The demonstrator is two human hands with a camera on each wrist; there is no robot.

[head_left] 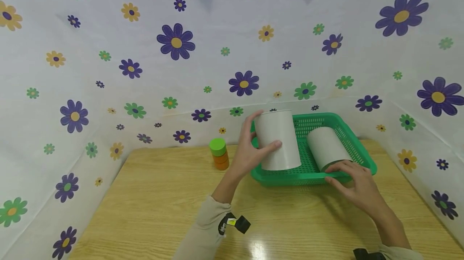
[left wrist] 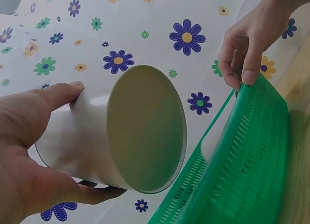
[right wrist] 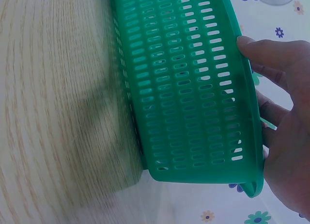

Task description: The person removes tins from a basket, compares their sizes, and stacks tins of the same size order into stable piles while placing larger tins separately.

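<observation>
My left hand (head_left: 250, 151) grips a smooth white cylinder (head_left: 277, 141), thumb on its near side and fingers around its far side. The cylinder is slightly tilted above the left part of a green plastic basket (head_left: 357, 141). In the left wrist view, one round end of this cylinder (left wrist: 147, 129) faces the camera. A second white cylinder (head_left: 326, 147) lies on its side in the basket's right part. My right hand (head_left: 357, 183) pinches the basket's front rim, thumb outside and fingers inside, close to that cylinder's near end. In the right wrist view, the thumb (right wrist: 271, 52) rests against the rim.
Left of the basket stands a small orange jar (head_left: 220, 159) with a green lid. The wooden table (head_left: 163, 203) is backed and flanked by white flower-print sheeting (head_left: 203, 66). The basket sits near the back sheet.
</observation>
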